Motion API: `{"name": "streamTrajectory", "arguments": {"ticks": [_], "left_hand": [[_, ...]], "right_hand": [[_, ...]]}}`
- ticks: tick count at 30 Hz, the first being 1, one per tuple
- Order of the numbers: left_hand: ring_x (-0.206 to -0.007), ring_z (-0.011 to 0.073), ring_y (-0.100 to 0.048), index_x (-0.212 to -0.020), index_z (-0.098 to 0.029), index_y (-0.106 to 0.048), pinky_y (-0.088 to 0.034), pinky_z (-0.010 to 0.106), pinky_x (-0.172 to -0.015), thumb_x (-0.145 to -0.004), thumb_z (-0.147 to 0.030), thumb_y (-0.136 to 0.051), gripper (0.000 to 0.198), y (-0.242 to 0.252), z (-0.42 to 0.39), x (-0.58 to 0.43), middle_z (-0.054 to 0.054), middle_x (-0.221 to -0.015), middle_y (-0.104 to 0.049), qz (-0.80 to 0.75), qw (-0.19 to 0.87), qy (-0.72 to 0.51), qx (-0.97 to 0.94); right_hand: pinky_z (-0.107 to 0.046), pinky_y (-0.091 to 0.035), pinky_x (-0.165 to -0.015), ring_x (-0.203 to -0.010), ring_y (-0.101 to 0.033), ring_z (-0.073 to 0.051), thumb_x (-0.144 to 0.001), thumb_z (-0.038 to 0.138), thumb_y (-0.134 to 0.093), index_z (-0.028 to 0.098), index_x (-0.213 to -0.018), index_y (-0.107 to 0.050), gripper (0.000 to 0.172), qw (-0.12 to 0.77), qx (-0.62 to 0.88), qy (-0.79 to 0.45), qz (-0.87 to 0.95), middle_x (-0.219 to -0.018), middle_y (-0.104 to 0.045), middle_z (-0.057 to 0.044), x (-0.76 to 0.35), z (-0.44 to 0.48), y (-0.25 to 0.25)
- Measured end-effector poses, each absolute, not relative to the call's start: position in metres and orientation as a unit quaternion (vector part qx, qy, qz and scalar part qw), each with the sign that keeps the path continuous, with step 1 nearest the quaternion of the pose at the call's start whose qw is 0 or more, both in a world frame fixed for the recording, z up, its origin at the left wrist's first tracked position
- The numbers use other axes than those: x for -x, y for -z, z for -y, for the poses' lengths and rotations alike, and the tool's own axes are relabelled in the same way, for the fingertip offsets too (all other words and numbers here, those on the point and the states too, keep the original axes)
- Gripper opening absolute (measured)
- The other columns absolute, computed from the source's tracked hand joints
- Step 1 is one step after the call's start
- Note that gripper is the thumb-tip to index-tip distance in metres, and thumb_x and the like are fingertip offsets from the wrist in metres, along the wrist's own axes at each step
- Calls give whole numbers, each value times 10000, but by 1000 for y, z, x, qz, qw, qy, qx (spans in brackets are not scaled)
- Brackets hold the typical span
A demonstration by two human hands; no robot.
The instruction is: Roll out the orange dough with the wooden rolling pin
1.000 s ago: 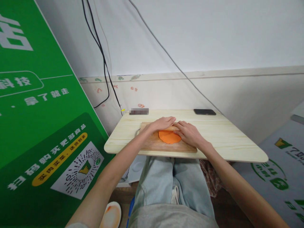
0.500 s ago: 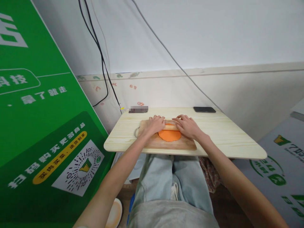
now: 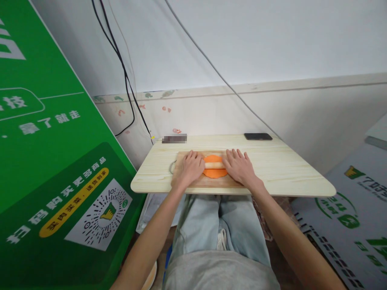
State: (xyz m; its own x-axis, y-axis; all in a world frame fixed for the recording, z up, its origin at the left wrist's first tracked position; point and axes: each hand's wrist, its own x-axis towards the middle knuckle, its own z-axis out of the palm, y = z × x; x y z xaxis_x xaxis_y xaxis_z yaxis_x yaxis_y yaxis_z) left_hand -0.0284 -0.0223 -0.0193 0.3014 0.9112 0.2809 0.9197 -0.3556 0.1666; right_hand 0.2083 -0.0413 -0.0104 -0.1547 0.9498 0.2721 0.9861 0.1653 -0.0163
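A pale wooden rolling pin [image 3: 214, 165] lies crosswise over a flat, roundish orange sheet of dough [image 3: 215, 174]. Orange shows both in front of the pin and behind it. Under them is a wooden cutting board [image 3: 208, 183] with a metal handle at its left edge. My left hand [image 3: 193, 165] lies flat over the pin's left end, fingers stretched forward. Over the right end rests my right hand [image 3: 240, 165], its fingers extended and slightly spread. Both palms hide the ends of the pin.
The board sits on a light wood-grain table [image 3: 290, 173] against a white wall. A black phone [image 3: 258, 136] lies at the back right; a dark, blurred-out object [image 3: 174, 139] is at the back left. A green printed panel [image 3: 60, 161] stands left, a grey one [image 3: 341, 201] right.
The rolling pin has moved toward me, from the far part of the orange sheet to its middle. My fingers, bent before, now stretch forward over it. The view has shifted slightly.
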Motion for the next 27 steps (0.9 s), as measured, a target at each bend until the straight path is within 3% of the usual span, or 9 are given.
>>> {"name": "streamTrajectory", "arguments": {"ticks": [6,12,15,20,27], "left_hand": [[-1684,327,-409,-1494,-216,-693,-363,558,-1368,-1129,-242,-385,479,25,50,19,105,-1588,-704,611,25,207,764],[-1545,312,-551,-1390,-211,-745,-411,516,-1325,-1128,-255,-382,449,11,14,17,128,-1507,-739,625,13,167,763],[-1516,316,-587,-1488,-184,-708,-450,503,-1294,-1099,-240,-412,492,4,-18,18,159,-1568,-699,632,-20,140,762],[-1521,300,-613,-1567,-203,-668,-461,447,-1285,-1043,-226,-489,554,-1,-62,19,150,-1644,-654,634,-73,129,759],[-1459,276,-664,-1567,-196,-682,-466,397,-1270,-1023,-212,-521,568,3,-78,22,151,-1589,-702,619,-76,135,770]], "right_hand": [[-609,-363,-1342,-1637,-480,-427,-1174,433,-237,42,-1684,-536,709,117,624,121,763,-1748,-520,-273,-212,65,16],[-604,-303,-1386,-1717,-360,-377,-1185,401,-237,124,-1749,-482,675,74,625,73,774,-1774,-527,-168,-208,33,-7],[-616,-242,-1407,-1745,-295,-366,-1182,402,-279,184,-1774,-458,656,44,623,50,779,-1819,-470,-126,-207,7,-14],[-632,-275,-1385,-1745,-287,-373,-1173,416,-303,188,-1800,-400,673,27,632,18,774,-1854,-399,-155,-211,-25,-12],[-558,-333,-1365,-1729,-330,-356,-1142,375,-362,111,-1752,-450,670,39,647,5,761,-1858,-361,-215,-213,-35,-11]]}}
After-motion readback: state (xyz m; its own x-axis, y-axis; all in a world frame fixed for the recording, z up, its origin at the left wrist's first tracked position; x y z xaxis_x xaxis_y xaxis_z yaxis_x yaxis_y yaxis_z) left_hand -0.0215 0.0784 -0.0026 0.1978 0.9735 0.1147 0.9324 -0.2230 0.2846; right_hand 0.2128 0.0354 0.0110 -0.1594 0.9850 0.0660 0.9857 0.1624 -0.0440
